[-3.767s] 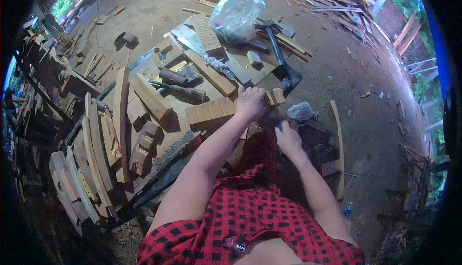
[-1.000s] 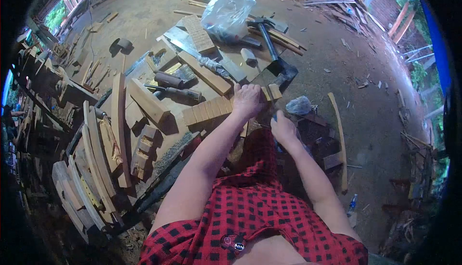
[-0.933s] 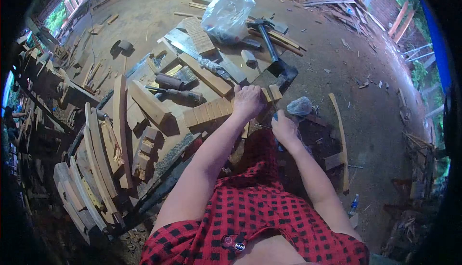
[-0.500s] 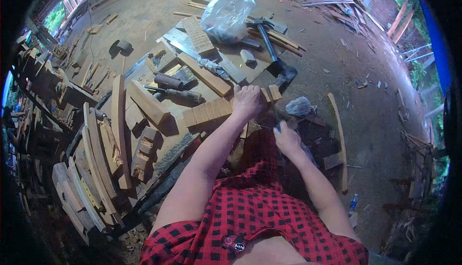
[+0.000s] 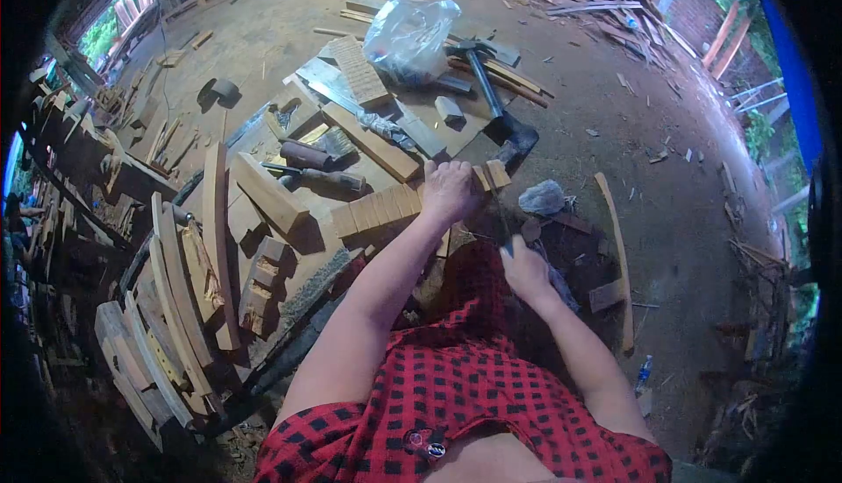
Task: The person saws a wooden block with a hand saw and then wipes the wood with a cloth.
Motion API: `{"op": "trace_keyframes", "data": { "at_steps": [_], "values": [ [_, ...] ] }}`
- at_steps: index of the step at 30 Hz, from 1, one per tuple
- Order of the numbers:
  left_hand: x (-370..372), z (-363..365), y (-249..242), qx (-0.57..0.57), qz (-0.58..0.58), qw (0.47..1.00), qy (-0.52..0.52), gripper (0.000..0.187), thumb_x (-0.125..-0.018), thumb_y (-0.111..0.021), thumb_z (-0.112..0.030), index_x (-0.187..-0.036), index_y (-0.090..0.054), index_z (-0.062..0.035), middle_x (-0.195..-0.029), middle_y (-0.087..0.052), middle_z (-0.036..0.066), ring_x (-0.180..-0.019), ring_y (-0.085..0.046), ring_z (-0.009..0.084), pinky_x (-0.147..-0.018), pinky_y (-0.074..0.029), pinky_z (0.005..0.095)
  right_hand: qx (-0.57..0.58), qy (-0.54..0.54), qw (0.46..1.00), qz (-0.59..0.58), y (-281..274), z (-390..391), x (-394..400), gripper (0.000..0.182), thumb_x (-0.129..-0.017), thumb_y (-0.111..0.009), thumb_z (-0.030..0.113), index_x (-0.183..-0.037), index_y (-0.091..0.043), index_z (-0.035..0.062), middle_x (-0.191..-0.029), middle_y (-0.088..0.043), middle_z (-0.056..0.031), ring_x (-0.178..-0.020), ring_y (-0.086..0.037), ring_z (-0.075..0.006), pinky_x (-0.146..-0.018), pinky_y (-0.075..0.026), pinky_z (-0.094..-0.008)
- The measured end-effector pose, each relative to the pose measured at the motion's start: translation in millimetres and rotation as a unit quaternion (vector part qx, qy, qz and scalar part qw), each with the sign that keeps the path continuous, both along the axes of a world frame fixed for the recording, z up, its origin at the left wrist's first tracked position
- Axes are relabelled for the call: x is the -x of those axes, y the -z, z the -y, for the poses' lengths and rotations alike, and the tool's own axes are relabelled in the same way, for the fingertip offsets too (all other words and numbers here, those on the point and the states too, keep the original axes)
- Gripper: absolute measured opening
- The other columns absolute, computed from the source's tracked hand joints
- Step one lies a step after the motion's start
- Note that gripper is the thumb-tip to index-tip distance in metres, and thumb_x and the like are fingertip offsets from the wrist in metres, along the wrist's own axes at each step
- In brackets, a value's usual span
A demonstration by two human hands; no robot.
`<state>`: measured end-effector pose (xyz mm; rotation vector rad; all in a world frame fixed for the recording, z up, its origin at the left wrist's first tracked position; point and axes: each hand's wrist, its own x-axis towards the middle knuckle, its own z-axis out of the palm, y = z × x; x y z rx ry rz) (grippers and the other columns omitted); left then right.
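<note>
My left hand [image 5: 449,192] presses on top of a wooden block [image 5: 379,209] scored with evenly spaced cuts across its length. The fingers curl over its far edge. In my right hand [image 5: 526,271] is the handle of a saw, its thin blade [image 5: 503,219] seen nearly edge-on and rising to the block's right end. Whether the blade sits inside a cut is hard to make out. Left of the block lie a wooden-handled tool [image 5: 333,178] and a thick plank [image 5: 267,192]. Beyond it is a long timber piece [image 5: 373,141].
A hammer [image 5: 482,80] and a clear plastic bag [image 5: 410,38] lie at the far side of the work surface. A crumpled plastic lump [image 5: 542,196] is right of the block. Long curved strips [image 5: 171,281] stack at left; another strip [image 5: 617,259] lies on the ground at right.
My right hand has shifted slightly downward. The saw blade, earlier pointing left below the block, now points up at the block's right end. My left hand stays put on the block.
</note>
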<state>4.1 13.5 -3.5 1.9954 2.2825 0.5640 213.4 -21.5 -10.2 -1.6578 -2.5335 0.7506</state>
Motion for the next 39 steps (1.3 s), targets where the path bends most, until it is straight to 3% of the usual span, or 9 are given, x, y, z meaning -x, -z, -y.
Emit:
{"op": "trace_keyframes", "data": {
  "at_steps": [5,8,13,23,27,29,33,35,39],
  "values": [
    [0,2,-9,0.033,0.008,0.999,-0.003,0.041,-0.070,-0.067,-0.041,-0.090,-0.056,-0.0080,-0.091,-0.059,0.009,-0.094,-0.056,0.0249,-0.088,-0.031,0.0408,-0.034,0.008,0.999,-0.005,0,-44,45,0.027,-0.089,-0.047,0.030,-0.097,-0.044,0.0040,-0.084,-0.060,-0.0263,-0.080,-0.058,-0.0445,-0.071,-0.044,-0.0541],
    [2,1,4,0.000,-0.014,1.000,0.002,0.041,-0.068,-0.068,-0.040,-0.090,-0.056,-0.0079,-0.092,-0.060,0.009,-0.094,-0.056,0.0247,-0.089,-0.031,0.0405,-0.028,-0.011,1.000,0.004,-13,-15,23,0.027,-0.089,-0.048,0.029,-0.097,-0.044,0.0042,-0.085,-0.061,-0.0259,-0.080,-0.059,-0.0444,-0.071,-0.044,-0.0538],
    [1,3,-8,0.011,0.015,1.000,-0.003,0.041,-0.067,-0.069,-0.039,-0.090,-0.055,-0.0080,-0.091,-0.059,0.010,-0.093,-0.056,0.0250,-0.089,-0.032,0.0400,-0.005,0.008,1.000,0.024,14,38,-38,0.026,-0.089,-0.048,0.029,-0.097,-0.043,0.0048,-0.081,-0.061,-0.0255,-0.078,-0.059,-0.0447,-0.070,-0.044,-0.0543],
    [2,2,-2,0.002,0.005,1.000,0.004,0.039,-0.067,-0.068,-0.037,-0.089,-0.054,-0.0078,-0.089,-0.058,0.010,-0.092,-0.055,0.0259,-0.088,-0.034,0.0406,-0.038,0.003,0.999,-0.027,3,-39,40,0.029,-0.088,-0.048,0.029,-0.100,-0.042,0.0034,-0.082,-0.060,-0.0263,-0.081,-0.058,-0.0452,-0.071,-0.043,-0.0541],
    [2,5,-3,-0.019,0.017,1.000,0.006,0.038,-0.067,-0.068,-0.036,-0.089,-0.055,-0.0080,-0.089,-0.058,0.009,-0.092,-0.055,0.0259,-0.088,-0.034,0.0401,0.003,0.004,1.000,0.031,-4,9,-4,0.029,-0.088,-0.048,0.029,-0.100,-0.042,0.0040,-0.084,-0.060,-0.0265,-0.081,-0.059,-0.0446,-0.071,-0.044,-0.0535],
    [1,2,-1,-0.037,0.041,0.998,0.002,0.022,-0.073,-0.058,-0.026,-0.084,-0.058,-0.0065,-0.086,-0.060,0.012,-0.088,-0.057,0.0267,-0.087,-0.032,0.0396,-0.003,-0.002,0.999,0.036,4,26,-26,0.029,-0.089,-0.048,0.030,-0.101,-0.042,0.0041,-0.084,-0.060,-0.0266,-0.081,-0.059,-0.0445,-0.071,-0.044,-0.0532],
    [-1,2,-3,-0.035,0.033,0.999,-0.007,0.023,-0.073,-0.057,-0.027,-0.084,-0.059,-0.0062,-0.085,-0.061,0.013,-0.088,-0.058,0.0270,-0.087,-0.032,0.0395,0.001,0.011,1.000,0.013,3,14,-13,0.028,-0.089,-0.047,0.030,-0.100,-0.042,0.0041,-0.083,-0.061,-0.0262,-0.081,-0.058,-0.0447,-0.071,-0.044,-0.0536],
    [0,6,-15,0.018,0.022,1.000,0.005,0.039,-0.068,-0.068,-0.037,-0.090,-0.055,-0.0076,-0.092,-0.059,0.010,-0.093,-0.055,0.0264,-0.089,-0.033,0.0406,-0.026,0.011,1.000,-0.007,-2,-15,18,0.027,-0.088,-0.049,0.028,-0.098,-0.043,0.0038,-0.080,-0.060,-0.0267,-0.079,-0.058,-0.0455,-0.069,-0.043,-0.0535],
    [2,0,-4,0.029,0.012,0.999,-0.007,0.041,-0.067,-0.069,-0.039,-0.090,-0.055,-0.0077,-0.090,-0.060,0.009,-0.093,-0.056,0.0262,-0.089,-0.033,0.0402,-0.064,0.004,0.997,-0.043,11,-40,41,0.026,-0.087,-0.049,0.028,-0.097,-0.044,0.0037,-0.076,-0.059,-0.0278,-0.077,-0.057,-0.0465,-0.067,-0.043,-0.0539]
  ]
}}
